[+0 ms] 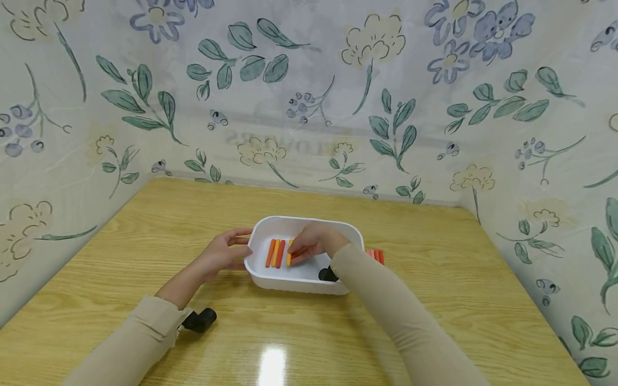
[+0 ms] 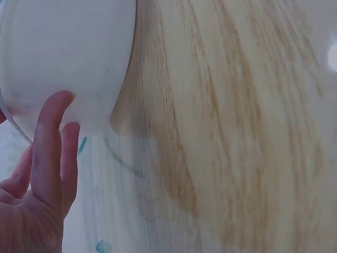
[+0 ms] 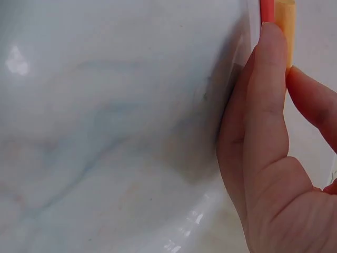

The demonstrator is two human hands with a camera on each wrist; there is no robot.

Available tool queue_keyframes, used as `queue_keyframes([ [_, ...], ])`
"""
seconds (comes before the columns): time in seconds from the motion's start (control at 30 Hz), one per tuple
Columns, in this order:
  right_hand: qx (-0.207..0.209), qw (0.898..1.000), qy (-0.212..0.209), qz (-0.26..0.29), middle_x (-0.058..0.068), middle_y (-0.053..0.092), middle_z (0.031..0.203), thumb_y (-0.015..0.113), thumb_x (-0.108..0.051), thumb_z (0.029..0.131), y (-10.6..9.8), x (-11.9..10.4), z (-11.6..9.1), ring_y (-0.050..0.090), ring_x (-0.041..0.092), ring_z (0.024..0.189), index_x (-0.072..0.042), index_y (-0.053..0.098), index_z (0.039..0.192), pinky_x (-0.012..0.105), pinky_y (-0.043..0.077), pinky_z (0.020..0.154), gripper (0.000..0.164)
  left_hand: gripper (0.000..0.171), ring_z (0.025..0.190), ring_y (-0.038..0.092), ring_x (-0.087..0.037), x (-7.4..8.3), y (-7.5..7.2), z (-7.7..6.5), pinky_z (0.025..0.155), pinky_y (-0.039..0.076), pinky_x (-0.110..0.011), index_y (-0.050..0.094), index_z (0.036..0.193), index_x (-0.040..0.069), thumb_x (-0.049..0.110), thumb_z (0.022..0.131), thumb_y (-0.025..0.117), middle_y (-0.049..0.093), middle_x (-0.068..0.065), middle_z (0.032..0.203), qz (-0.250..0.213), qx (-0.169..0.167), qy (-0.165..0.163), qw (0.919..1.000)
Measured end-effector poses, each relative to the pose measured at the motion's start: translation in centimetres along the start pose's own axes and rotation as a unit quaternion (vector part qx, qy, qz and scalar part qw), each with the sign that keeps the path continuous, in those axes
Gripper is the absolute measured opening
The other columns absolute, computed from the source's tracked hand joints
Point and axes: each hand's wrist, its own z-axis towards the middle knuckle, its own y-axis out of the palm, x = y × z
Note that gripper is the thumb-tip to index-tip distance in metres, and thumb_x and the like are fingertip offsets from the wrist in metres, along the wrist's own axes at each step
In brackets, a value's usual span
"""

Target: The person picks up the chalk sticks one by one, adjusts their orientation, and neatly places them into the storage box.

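Observation:
A white plastic tray [image 1: 299, 284] with rounded corners stands on the wooden table. My left hand [image 1: 224, 253] holds its left end, with fingers [image 2: 48, 147] against the outside wall and a digit at the rim. Inside the tray, my right hand [image 1: 311, 244] pinches a yellow crayon-like stick [image 1: 289, 260] between thumb and fingers. Left of it, orange, yellow and red sticks [image 1: 275, 253] lie side by side, roughly parallel to it. In the right wrist view, a red stick [image 3: 267, 10] shows right beside the yellow one.
More pink and red sticks [image 1: 376, 256] lie on the table just past the tray's right end, partly hidden by it. Black wrist cameras [image 1: 200, 320] hang below both wrists. Floral cloth [image 1: 309, 134] rises behind the table [image 1: 193, 198] and at its sides.

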Motion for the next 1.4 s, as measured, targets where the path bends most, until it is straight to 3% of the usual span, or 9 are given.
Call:
queue_keyframes([
  [0.33,0.003,1.0,-0.024,0.01,0.015,0.062,0.085,0.061,0.001,0.087,-0.2,-0.5,-0.5,0.063,0.026,0.074,0.007,0.06,0.098,0.033,0.056,0.074,0.013,0.061,0.115,0.046,-0.043,0.4,0.2,0.1,0.076,0.055,-0.044,0.03,0.143,0.0,0.003,0.088,0.056,0.034,-0.029,0.136,0.002,0.004,-0.004,1.0],
  [0.53,0.008,0.999,-0.048,0.013,0.016,0.062,0.096,0.06,-0.001,0.088,-0.7,-0.8,-1.2,0.061,0.025,0.081,0.006,0.056,0.118,0.035,0.054,0.082,0.031,0.06,0.115,0.046,-0.042,0.5,0.3,0.1,0.076,0.055,-0.043,0.03,0.142,-0.001,0.001,0.088,0.055,0.034,-0.03,0.136,0.003,0.003,-0.002,1.0],
  [0.73,-0.013,0.996,-0.081,0.039,0.02,0.056,0.112,0.055,0.002,0.091,-1.2,-1.3,-2.2,0.058,0.025,0.086,0.007,0.044,0.132,0.037,0.049,0.091,0.043,0.061,0.113,0.048,-0.041,0.4,0.3,0.2,0.076,0.055,-0.043,0.03,0.142,-0.001,0.001,0.087,0.055,0.034,-0.03,0.136,-0.001,0.003,0.002,1.0],
  [1.07,-0.021,0.99,-0.128,0.047,0.023,0.056,0.114,0.052,0.004,0.091,-2.2,-1.5,-4.3,0.059,0.027,0.092,0.009,0.042,0.133,0.04,0.046,0.094,0.044,0.061,0.114,0.047,-0.042,0.3,0.3,0.2,0.076,0.055,-0.042,0.029,0.143,0.0,0.003,0.087,0.055,0.034,-0.029,0.137,0.009,0.007,-0.009,0.9999],
  [1.4,-0.014,0.988,-0.15,0.037,0.029,0.045,0.13,0.05,0.001,0.093,-3.9,-0.3,-6.7,0.049,0.038,0.117,0.008,0.039,0.136,0.039,0.045,0.095,0.045,0.063,0.115,0.047,-0.042,0.2,0.3,0.3,0.076,0.055,-0.043,0.028,0.143,0.0,0.004,0.087,0.056,0.033,-0.029,0.137,0.004,0.003,-0.006,1.0],
])
